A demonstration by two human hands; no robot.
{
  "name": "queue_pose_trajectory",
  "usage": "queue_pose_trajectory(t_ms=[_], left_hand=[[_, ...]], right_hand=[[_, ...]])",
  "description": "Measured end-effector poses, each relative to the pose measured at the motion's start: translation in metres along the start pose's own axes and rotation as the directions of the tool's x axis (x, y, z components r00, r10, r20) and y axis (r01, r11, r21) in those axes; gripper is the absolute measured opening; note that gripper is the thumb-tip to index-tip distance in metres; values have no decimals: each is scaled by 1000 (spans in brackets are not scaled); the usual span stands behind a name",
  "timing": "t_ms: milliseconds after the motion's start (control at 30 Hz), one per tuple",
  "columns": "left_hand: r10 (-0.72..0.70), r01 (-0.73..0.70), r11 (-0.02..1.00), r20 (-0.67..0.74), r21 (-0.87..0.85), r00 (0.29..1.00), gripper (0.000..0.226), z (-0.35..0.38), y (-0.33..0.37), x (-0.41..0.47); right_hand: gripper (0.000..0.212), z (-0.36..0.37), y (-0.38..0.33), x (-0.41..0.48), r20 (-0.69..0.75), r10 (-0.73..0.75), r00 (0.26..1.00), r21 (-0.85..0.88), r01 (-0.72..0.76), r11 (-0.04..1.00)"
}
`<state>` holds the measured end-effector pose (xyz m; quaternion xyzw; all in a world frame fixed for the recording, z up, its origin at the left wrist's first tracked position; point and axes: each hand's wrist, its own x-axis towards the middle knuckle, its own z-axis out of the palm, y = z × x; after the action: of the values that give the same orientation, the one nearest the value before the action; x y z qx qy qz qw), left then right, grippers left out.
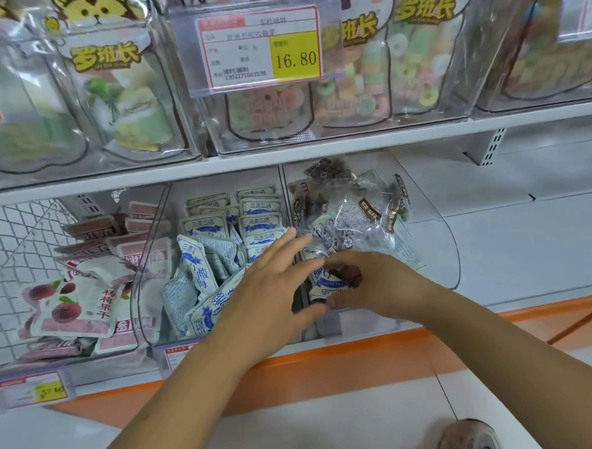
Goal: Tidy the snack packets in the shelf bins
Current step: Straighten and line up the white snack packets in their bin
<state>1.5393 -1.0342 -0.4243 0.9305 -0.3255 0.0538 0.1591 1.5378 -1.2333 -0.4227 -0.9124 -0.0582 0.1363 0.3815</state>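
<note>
As the left hand (270,284) spreads alongside, the right hand (376,283) pinches a packet (328,285).

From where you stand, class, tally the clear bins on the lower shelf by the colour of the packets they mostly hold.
Pink-packet bin: 1
Blue-and-white-packet bin: 1
Brown-and-clear-packet bin: 1
Total: 3
</note>
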Motion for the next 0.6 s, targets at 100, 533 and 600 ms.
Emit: queue_pose_trajectory(t_ms=[100,533,600], left_hand=[[8,-8,1000,-14,-2,1000,62,1,-1,1],[-139,62,927,-185,-371,973,63,-13,16,15],[-173,69,903,-212,-425,962,49,-21,17,16]], right_hand=[[39,-1,-2,-6,-27,-27,999,-23,27,999],[14,-38,-27,-30,-286,-316,905,26,337,941],[19,-39,-34,-32,-288,-313,905,136,362,922]])
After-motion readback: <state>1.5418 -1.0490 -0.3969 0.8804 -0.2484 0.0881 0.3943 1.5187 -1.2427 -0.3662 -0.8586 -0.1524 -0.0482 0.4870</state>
